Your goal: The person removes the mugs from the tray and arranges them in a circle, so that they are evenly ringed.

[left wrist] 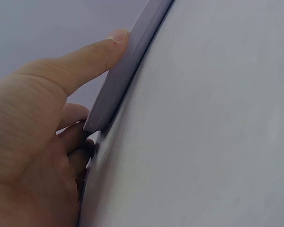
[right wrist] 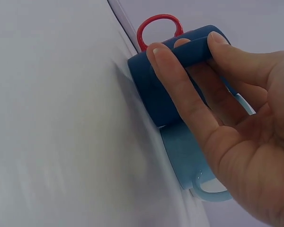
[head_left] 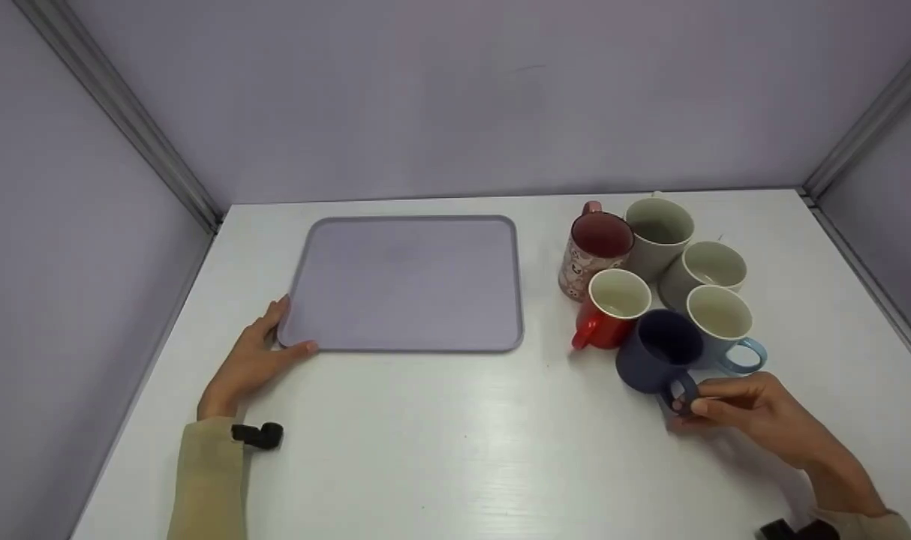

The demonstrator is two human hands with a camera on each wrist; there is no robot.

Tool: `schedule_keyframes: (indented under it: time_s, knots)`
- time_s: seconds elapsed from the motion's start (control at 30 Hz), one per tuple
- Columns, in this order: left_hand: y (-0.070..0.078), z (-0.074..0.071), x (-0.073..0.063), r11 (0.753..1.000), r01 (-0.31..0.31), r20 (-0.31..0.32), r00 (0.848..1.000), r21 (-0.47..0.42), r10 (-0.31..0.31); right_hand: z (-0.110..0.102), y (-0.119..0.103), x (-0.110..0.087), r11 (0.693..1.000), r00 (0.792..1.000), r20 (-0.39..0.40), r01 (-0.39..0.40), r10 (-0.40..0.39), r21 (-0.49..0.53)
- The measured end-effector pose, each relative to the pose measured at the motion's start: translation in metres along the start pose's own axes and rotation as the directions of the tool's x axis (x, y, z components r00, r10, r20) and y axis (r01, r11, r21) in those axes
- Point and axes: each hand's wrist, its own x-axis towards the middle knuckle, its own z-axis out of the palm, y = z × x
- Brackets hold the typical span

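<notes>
My left hand (head_left: 251,365) holds the near left corner of a flat grey-lilac tray (head_left: 410,285). In the left wrist view the thumb lies on the tray's rim (left wrist: 116,82), while the other fingers are partly hidden around the corner. With my right hand (head_left: 763,416) I grip the handle of a dark blue mug (head_left: 635,360), its mouth facing up. The right wrist view shows the thumb and fingers around that handle. A light blue mug (head_left: 718,330) stands close beside it on the right, and a red mug (head_left: 609,322) with a pale inside is on its left.
Behind these stand a pink patterned mug (head_left: 581,262), a tall pale mug (head_left: 647,255) and another pale mug (head_left: 684,281), grouped tightly. All are on a white table (head_left: 440,435) enclosed by a back wall (head_left: 440,105) and side panels.
</notes>
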Motion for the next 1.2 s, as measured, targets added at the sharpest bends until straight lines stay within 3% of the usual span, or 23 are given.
schedule_keyframes:
  time_s: [0.13,0.23,0.4,0.57,0.73,0.87,1.0,1.1,1.2]
  knots:
    - [0.000,-0.001,0.000,1.000,0.000,-0.006,1.000,0.005,0.000,0.004,-0.002,0.005,0.999,0.999,-0.034,0.001,-0.002,-0.037]
    - [0.000,-0.002,0.000,1.000,0.007,-0.016,1.000,0.024,-0.006,0.010,-0.004,0.008,0.988,0.994,-0.110,0.002,-0.019,-0.151]
    - [0.000,-0.003,-0.004,0.999,0.029,-0.017,0.999,0.026,-0.029,0.025,-0.009,0.013,0.917,0.964,-0.266,-0.079,-0.030,-0.390]
    - [0.000,-0.004,-0.006,0.999,0.028,-0.012,1.000,0.022,-0.028,0.034,-0.011,0.018,0.879,0.944,-0.330,-0.138,-0.023,-0.457]
    - [-0.002,-0.006,-0.008,0.999,0.018,-0.025,1.000,0.041,-0.017,0.034,-0.011,0.022,0.867,0.946,-0.323,-0.139,-0.027,-0.478]
    - [-0.003,-0.006,-0.009,0.999,0.015,-0.037,0.999,0.039,-0.013,0.027,-0.013,0.023,0.864,0.951,-0.299,-0.090,-0.073,-0.496]
    - [-0.002,-0.002,-0.006,1.000,0.009,-0.023,1.000,0.023,-0.009,0.014,-0.025,0.018,0.855,0.925,-0.338,-0.028,-0.175,-0.517]
    - [0.000,0.000,-0.002,1.000,0.006,-0.006,1.000,0.027,-0.006,0.002,-0.039,0.019,0.824,0.903,-0.338,0.031,-0.266,-0.566]
    - [0.008,0.000,0.003,0.997,0.006,0.017,1.000,0.082,-0.007,-0.009,-0.055,0.027,0.763,0.903,-0.283,0.073,-0.325,-0.642]
